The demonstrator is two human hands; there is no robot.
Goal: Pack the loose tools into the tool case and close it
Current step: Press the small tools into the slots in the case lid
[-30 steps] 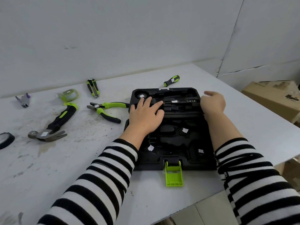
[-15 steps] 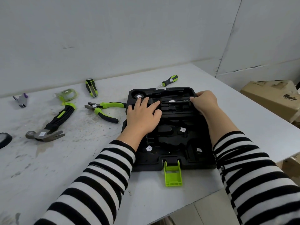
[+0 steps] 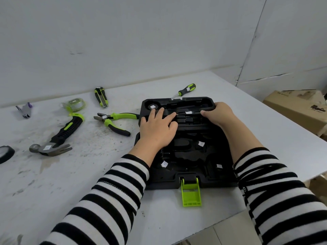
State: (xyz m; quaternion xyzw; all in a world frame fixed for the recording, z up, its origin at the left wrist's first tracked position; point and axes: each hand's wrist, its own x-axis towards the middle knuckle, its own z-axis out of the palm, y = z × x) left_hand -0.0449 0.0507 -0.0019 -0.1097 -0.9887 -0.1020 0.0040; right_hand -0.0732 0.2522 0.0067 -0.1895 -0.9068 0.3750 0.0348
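Observation:
The black tool case [image 3: 187, 174] lies open on the white table, its green latch [image 3: 190, 193] hanging over the near edge. My left hand [image 3: 157, 128] rests flat on the tray's upper left, fingers straight. My right hand [image 3: 218, 113] covers the handle end of a slim dark screwdriver [image 3: 188, 112] lying in an upper slot, with the fingers curled over it. Loose on the table are a green-handled screwdriver [image 3: 187, 89], pliers [image 3: 115, 121], a hammer [image 3: 60, 137], a utility knife [image 3: 101, 97] and a tape measure [image 3: 74, 105].
A black tape roll [image 3: 5, 153] sits at the left edge, and a small grey and purple item [image 3: 25, 110] lies at the back left. Cardboard boxes [image 3: 297, 108] stand beyond the table's right edge. A wall runs close behind the table.
My right hand came down from above the case's right side and closed over the slim screwdriver's handle. My left hand stayed flat on the tray.

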